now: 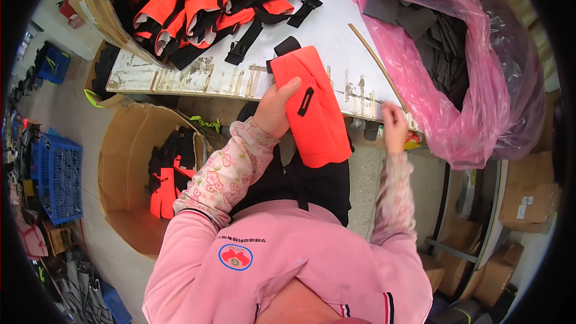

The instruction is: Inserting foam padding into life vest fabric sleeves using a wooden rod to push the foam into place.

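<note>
My left hand (277, 108) is closed round a bright orange fabric pouch (318, 120) with a small black loop tab on its face and a black strap at its top end. The thumb lies across the pouch's front; the other fingers are hidden behind it. The pouch hangs tilted over the table's front edge, above my lap. Apart from it, to the right, my right hand (394, 127) is raised with its fingers drawn together in a pinch. Its fingertips are smeared, and anything between them cannot be made out. A thin wooden stick (378, 63) lies on the table beside it.
Several orange and black pouches with straps (210, 12) are heaped at the far left of the white worn table (228, 78). A pink plastic bag (486, 108) of dark grey fabric pieces fills the right. Below left stands a large cardboard box (120, 174) holding more orange and black pieces.
</note>
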`<action>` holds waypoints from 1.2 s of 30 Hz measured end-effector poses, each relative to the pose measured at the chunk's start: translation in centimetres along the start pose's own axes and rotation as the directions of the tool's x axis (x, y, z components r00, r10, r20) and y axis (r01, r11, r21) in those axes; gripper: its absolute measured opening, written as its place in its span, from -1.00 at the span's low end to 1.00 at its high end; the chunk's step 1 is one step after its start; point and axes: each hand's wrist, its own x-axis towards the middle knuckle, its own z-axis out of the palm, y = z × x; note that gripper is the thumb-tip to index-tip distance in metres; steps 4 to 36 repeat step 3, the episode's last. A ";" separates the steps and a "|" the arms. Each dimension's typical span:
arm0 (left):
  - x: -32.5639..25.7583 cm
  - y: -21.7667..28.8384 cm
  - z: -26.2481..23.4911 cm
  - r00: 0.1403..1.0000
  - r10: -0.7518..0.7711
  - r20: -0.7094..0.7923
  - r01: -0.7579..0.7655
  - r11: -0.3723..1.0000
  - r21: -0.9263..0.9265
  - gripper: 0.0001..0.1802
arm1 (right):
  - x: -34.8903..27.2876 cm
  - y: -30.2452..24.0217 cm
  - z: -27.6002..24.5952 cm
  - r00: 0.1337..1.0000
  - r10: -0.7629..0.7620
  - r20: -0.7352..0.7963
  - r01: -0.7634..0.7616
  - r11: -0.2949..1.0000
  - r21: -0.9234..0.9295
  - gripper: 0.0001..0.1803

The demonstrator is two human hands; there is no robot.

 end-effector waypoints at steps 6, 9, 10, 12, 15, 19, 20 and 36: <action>0.2 -0.3 -0.2 0.998 0.018 0.064 -0.015 0.999 -0.044 -0.60 | 5.2 1.2 -0.8 0.993 -0.112 -0.044 0.052 0.730 -0.681 -0.76; 0.2 -0.3 -0.2 0.998 0.018 0.064 -0.015 0.999 -0.044 -0.60 | 5.2 1.2 -0.8 0.993 -0.112 -0.044 0.052 0.730 -0.681 -0.76; 0.2 -0.3 -0.2 0.998 0.018 0.064 -0.015 0.999 -0.044 -0.60 | 5.2 1.2 -0.8 0.993 -0.112 -0.044 0.052 0.730 -0.681 -0.76; 0.2 -0.3 -0.2 0.998 0.018 0.064 -0.015 0.999 -0.044 -0.60 | 5.2 1.2 -0.8 0.993 -0.112 -0.044 0.052 0.730 -0.681 -0.76; 0.2 -0.3 -0.2 0.998 0.018 0.064 -0.015 0.999 -0.044 -0.60 | 5.2 1.2 -0.8 0.993 -0.112 -0.044 0.052 0.730 -0.681 -0.76; 0.2 -0.3 -0.2 0.998 0.018 0.064 -0.015 0.999 -0.044 -0.60 | 5.2 1.2 -0.8 0.993 -0.112 -0.044 0.052 0.730 -0.681 -0.76; 0.2 -0.3 -0.2 0.998 0.018 0.064 -0.015 0.999 -0.044 -0.60 | 5.2 1.2 -0.8 0.993 -0.112 -0.044 0.052 0.730 -0.681 -0.76; 0.2 -0.3 -0.2 0.998 0.018 0.064 -0.015 0.999 -0.044 -0.60 | 5.2 1.2 -0.8 0.993 -0.112 -0.044 0.052 0.730 -0.681 -0.76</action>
